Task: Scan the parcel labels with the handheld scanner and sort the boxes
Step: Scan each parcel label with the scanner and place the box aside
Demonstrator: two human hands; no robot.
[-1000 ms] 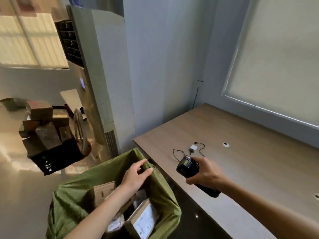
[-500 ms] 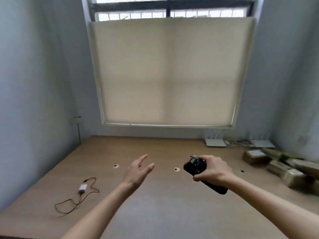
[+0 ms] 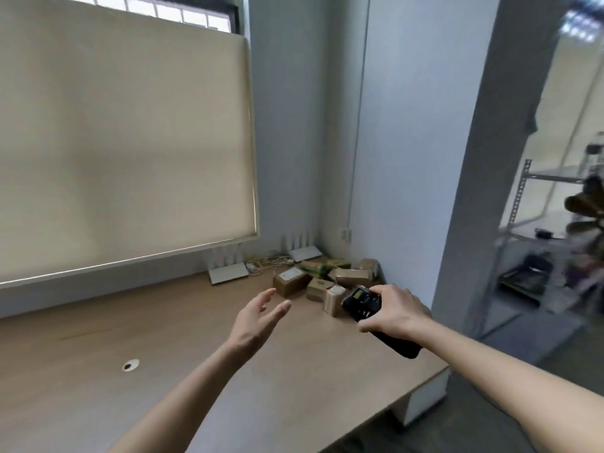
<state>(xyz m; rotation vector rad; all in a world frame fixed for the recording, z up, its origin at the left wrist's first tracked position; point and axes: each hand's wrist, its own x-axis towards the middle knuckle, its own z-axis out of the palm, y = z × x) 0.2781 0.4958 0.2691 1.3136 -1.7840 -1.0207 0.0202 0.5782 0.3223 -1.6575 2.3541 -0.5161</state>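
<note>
My left hand reaches spread toward boxes, right hand clamps scanner; next I grab one.

Wood-top table fills the corner, one round cable hole in the top, white leg panel at its right end. Beige roller blind is pulled down over most of the window, only a strip of bright panes showing above it; pale blue-grey walls meet in the corner, with a thin cable running down the right-hand one. Past a grey pillar on the right: brighter room, metal shelf rack, blurred, dark floor.
</note>
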